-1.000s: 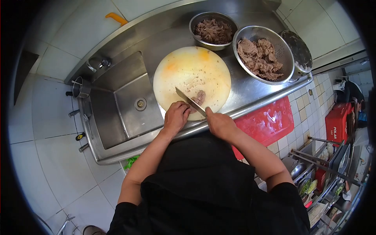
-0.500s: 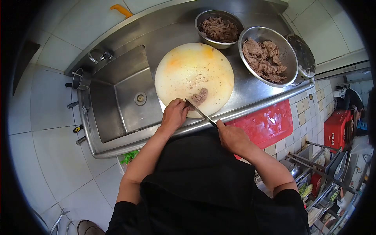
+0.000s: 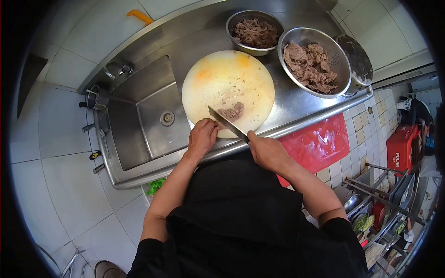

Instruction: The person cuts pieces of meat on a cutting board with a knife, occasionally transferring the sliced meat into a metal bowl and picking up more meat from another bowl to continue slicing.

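Observation:
On the round white cutting board (image 3: 222,83) lies a small heap of cooked meat (image 3: 234,112), close to the near edge. My right hand (image 3: 268,152) is closed around the handle of a knife (image 3: 227,123). Its broad blade slants up and left over the board, between the heap and my left fingers. My left hand (image 3: 202,138) rests at the board's near left edge, fingers curled together on a bit of meat beside the blade. That bit is mostly hidden by the fingers and the knife.
A steel bowl (image 3: 235,42) of cut meat and a colander (image 3: 340,62) of larger meat pieces stand behind and right. Left of the board is the sink basin (image 3: 153,106) with its faucet (image 3: 116,70). A red lid-like panel (image 3: 320,143) sits below the counter edge.
The knife has shifted left and its tip now reaches farther past my left fingers, with more of the blade's flat showing. My right hand moved slightly left and up; my left hand stays nearly put.

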Available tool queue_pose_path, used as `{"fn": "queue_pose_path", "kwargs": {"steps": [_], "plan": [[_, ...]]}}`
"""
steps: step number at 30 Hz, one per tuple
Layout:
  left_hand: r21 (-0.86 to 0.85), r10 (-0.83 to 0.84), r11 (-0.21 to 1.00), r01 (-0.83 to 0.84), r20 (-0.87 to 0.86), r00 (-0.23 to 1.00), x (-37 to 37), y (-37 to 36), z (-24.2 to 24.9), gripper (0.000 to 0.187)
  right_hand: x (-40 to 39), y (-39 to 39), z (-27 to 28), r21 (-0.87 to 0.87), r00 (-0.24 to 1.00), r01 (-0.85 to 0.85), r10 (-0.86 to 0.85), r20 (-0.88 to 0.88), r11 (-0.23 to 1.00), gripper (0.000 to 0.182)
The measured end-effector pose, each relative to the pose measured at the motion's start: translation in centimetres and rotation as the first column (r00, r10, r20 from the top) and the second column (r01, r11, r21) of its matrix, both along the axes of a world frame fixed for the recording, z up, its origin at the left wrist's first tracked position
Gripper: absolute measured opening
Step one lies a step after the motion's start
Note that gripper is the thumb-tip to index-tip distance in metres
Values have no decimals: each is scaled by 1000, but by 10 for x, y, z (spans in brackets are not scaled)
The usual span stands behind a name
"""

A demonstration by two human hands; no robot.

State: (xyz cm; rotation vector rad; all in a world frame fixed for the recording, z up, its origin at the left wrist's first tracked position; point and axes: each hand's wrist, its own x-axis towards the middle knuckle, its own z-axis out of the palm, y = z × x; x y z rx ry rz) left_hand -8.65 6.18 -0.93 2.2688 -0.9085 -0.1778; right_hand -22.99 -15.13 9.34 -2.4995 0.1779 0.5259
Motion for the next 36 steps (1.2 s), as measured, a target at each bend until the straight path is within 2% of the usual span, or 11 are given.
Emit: {"fn": "queue_pose_path", "kwargs": {"steps": [7, 12, 18, 21, 22, 24, 25, 27, 30, 34, 36], "plan": [[29, 20, 999, -22, 52, 998, -4, -5, -2, 13, -17, -2, -19, -17, 996, -10, 9, -89, 1000, 18], [6, 7, 1000, -8, 73, 997, -7, -3, 0, 15, 24, 11, -37, 43, 999, 53, -53, -13, 998, 21], [12, 4, 1000, -2, -149, 989, 8, -2, 5, 37, -4, -15, -20, 175, 968, 249, -250, -15, 953, 27], [34, -102, 994, 107, -119, 988, 28, -17, 18, 59, -30, -39, -33, 226, 928, 363, -373, 4, 904, 29], [35, -101, 994, 106, -121, 988, 35, -24, 27, 59, -37, -45, -38, 271, 905, 403, -425, 25, 874, 31], [242, -214, 935, 259, -199, 956, 50, -42, 46, 79, -46, -54, -45, 275, 895, 420, -445, 29, 865, 31], [244, -219, 933, 264, -198, 955, 57, -53, 54, 79, -49, -56, -46, 302, 891, 427, -454, 21, 852, 31], [476, -335, 761, 441, -293, 895, 65, -76, 65, 86, -53, -56, -47, 329, 881, 442, -473, 15, 834, 31], [544, -454, 638, 545, -306, 837, 66, -95, 58, 80, -56, -50, -50, 312, 858, 485, -514, 12, 817, 31], [517, -460, 615, 596, -379, 803, 77, -110, 43, 71, -60, -44, -55, 330, 832, 530, -555, -23, 781, 33], [540, -484, 608, 582, -330, 811, 81, -108, 40, 53, -62, -41, -56, 344, 818, 548, -575, -30, 762, 34]]}}
